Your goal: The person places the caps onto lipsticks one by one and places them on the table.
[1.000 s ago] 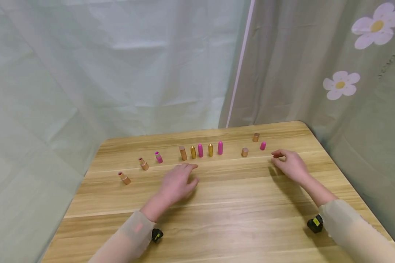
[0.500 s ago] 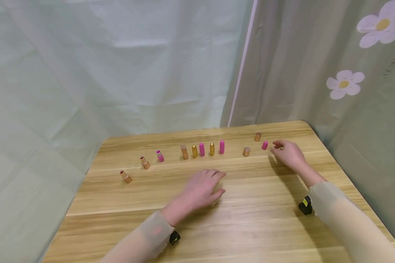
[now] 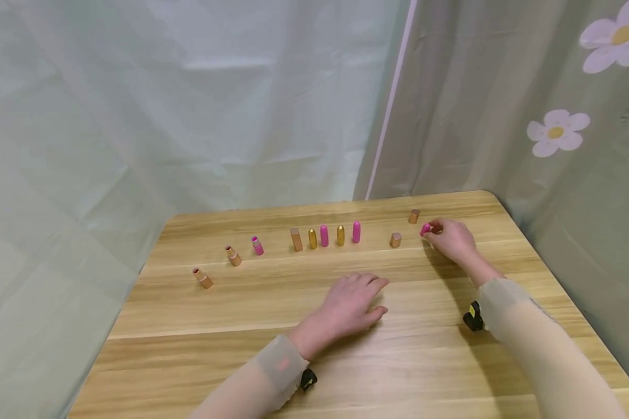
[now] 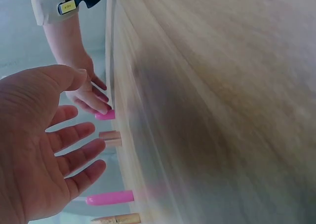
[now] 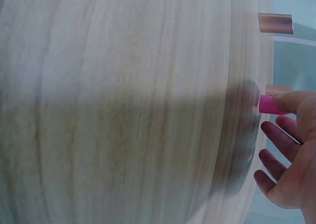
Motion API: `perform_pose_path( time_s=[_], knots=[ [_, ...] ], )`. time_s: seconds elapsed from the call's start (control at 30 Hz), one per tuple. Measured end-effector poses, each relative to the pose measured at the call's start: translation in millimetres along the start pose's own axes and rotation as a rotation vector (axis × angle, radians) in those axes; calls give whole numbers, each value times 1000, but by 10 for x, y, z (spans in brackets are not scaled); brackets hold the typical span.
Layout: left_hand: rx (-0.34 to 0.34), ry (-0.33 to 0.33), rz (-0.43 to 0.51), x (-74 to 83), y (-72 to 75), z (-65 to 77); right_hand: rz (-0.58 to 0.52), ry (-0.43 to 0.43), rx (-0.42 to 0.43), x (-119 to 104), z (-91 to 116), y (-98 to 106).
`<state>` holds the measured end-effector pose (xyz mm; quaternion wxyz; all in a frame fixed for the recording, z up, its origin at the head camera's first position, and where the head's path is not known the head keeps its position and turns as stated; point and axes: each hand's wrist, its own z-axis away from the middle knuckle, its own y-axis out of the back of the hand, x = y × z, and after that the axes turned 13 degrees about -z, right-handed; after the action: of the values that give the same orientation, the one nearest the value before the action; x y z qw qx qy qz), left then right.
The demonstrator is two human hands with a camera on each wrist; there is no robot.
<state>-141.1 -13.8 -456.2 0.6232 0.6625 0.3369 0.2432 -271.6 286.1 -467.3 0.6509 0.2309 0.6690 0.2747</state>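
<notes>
My right hand point(image 3: 453, 240) pinches a small pink lipstick cap point(image 3: 425, 229) between thumb and fingertips at the right of the table. In the right wrist view the thumb lies over the pink cap point(image 5: 266, 104), whose base is at the tabletop. My left hand point(image 3: 350, 305) hovers over the middle of the table, fingers spread and holding nothing. Beyond it, a row of upright lipsticks holds a copper one point(image 3: 296, 240), two gold ones and two pink ones, including the rightmost pink lipstick point(image 3: 356, 232).
Two short copper caps stand near the right hand, one farther back point(image 3: 414, 216) and one nearer cap point(image 3: 395, 240). At the left are three uncapped lipstick bases: a pink base point(image 3: 257, 245) and two copper bases, the nearest copper base point(image 3: 202, 278) included. Curtains hang behind the wooden table point(image 3: 188, 326).
My right hand has moved left to the pink cap and taken hold of it. My left hand has moved right, away from the lipstick row. The view has shifted slightly.
</notes>
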Motion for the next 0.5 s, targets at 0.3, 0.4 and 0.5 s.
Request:
perform_pose_path(
  time_s=[0.3,0.4,0.5],
  knots=[
    [-4,9,16,9,-2,24,-3,1,18,-49,-24,-18],
    [-5,13,20,4,-4,35,3,4,23,-47,-35,-29],
    [-8,14,17,-1,-10,42,7,8,23,-42,-39,-38]
  ],
)
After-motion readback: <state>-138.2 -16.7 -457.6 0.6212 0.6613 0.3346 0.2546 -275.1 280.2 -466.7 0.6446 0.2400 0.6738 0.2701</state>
